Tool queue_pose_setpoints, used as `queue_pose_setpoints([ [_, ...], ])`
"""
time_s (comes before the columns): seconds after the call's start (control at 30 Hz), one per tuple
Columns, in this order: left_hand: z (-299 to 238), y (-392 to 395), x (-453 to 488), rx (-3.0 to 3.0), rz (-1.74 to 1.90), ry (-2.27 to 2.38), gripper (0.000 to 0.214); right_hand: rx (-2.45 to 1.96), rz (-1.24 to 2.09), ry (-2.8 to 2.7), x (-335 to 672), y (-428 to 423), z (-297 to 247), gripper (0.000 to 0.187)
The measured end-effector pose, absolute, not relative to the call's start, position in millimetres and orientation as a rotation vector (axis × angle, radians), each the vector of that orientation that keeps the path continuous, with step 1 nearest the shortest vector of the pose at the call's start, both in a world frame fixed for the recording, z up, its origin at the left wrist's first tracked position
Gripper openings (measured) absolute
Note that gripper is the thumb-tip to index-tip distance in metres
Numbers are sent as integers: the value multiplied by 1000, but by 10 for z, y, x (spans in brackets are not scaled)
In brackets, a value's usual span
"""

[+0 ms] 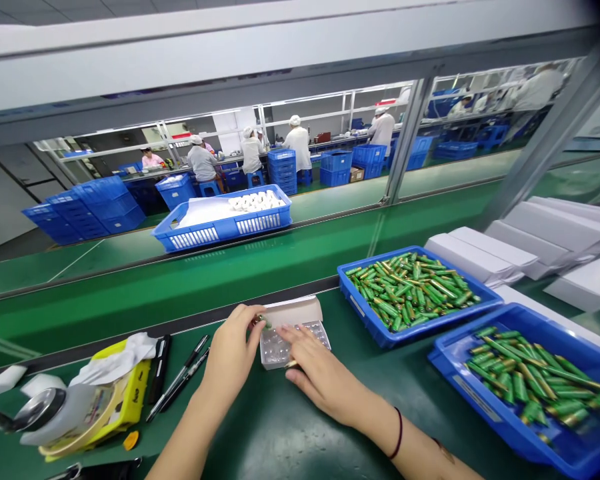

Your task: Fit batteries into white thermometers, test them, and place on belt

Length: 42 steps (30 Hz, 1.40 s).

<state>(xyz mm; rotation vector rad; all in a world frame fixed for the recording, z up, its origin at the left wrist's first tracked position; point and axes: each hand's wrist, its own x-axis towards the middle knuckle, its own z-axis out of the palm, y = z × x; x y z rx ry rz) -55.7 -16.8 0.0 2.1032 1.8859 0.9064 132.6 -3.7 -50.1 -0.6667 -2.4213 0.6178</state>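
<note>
No legible txt: marks (136,395) on yellow holder (141,377) & labels (476,398) on blue trays (519,438) too sm./blurry.

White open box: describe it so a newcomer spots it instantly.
On the dark green tabletop, find the left hand and right hand. At their fingertips sits the white box, lid raised. Unlike the blue trays to its right, it holds a clear, compartmented insert.

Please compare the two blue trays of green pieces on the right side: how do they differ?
The farther tray is covered across with green pieces, while the nearer tray shows bare blue inside. The farther tray stands closer to the open white box; the nearer tray stands further right. Both carry a pale label outside.
</note>
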Motion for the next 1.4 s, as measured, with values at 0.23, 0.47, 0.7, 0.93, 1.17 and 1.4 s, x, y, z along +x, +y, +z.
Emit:
queue_pose_setpoints([
  [0.23, -15, -147, -463, 1384, 1250, 1374, 27, -777, 871, -2033, 1463, -96, -339, 25],
  [0.47, 10, -212, -314, 1119, 1246, 1194, 36, -872, 1242, -2004, 1465, -152, -339, 40],
  [0.7, 28, -241, -264, 1144, 1207, 1160, 26, -802, 1530, -1705, 1450, -118, -348, 47],
  [0.93, 29, -276, -271, 1453, 1101, 1340, 14, -895, 1484, -1528, 1481, -92, -358, 47],
  [1.17, 71, -379, -235, 1986, 920, 1369, 11, -1085, 787, -1451, 1676, -67, -239, 39],
  [1.4, -105, -434, -141, 2561, 1322, 1173, 24, -649, 1664, -1156, 1450, -50, -373, 38],
])
